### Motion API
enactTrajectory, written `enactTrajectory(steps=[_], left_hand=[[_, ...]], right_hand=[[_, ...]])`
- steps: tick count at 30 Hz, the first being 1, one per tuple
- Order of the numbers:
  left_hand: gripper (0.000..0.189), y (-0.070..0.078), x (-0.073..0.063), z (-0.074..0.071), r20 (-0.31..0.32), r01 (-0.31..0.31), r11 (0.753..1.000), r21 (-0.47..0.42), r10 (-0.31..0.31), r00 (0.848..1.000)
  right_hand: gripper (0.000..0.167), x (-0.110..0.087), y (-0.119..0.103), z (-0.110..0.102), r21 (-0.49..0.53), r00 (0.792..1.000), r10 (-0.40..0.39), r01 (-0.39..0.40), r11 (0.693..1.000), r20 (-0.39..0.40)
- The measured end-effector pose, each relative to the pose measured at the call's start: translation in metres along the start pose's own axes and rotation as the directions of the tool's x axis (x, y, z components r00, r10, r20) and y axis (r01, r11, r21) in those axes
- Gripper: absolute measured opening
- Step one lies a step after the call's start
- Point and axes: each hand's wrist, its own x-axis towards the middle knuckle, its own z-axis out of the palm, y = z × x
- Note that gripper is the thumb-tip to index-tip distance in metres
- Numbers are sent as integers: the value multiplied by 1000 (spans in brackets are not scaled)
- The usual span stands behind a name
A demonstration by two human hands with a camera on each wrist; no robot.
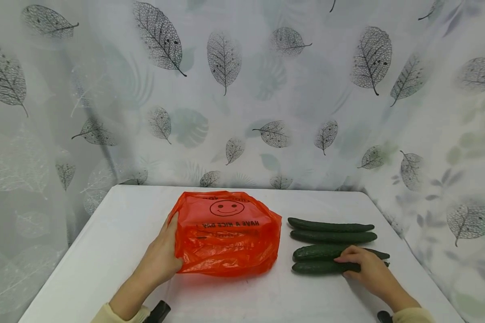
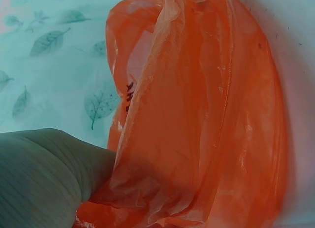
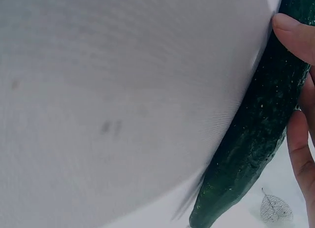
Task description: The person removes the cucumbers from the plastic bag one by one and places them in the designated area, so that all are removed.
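An orange-red plastic bag [image 1: 228,233] with a printed smiley face lies at the middle of the table. My left hand [image 1: 162,255] grips the left side of the bag by its edge; in the left wrist view the thumb [image 2: 93,169] is by the bag's folds, and the fingers are hidden. Several dark green cucumbers lie side by side to the right of the bag. My right hand [image 1: 367,271] holds the nearest cucumber [image 1: 317,268], its thumb and fingers on either side. Up close, the right wrist view shows this cucumber [image 3: 251,124] with fingertips on it.
Beyond the held cucumber lie a third cucumber [image 1: 315,252], another cucumber [image 1: 331,237] and the farthest cucumber [image 1: 329,225]. They rest on a white table [image 1: 129,215]. A leaf-patterned curtain [image 1: 250,89] hangs behind and at the sides.
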Motion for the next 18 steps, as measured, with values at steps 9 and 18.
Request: enactTrajectory(steps=[9,18], left_hand=[[106,0,3,0,-10,-13,1000,17,13,1000],[106,1,3,-1,-22,2,1000,13,-1,1000]], right_hand=[[40,0,-6,1,-71,999,0,-3,997,-38],[41,0,-8,2,-40,998,58,-60,997,-34]])
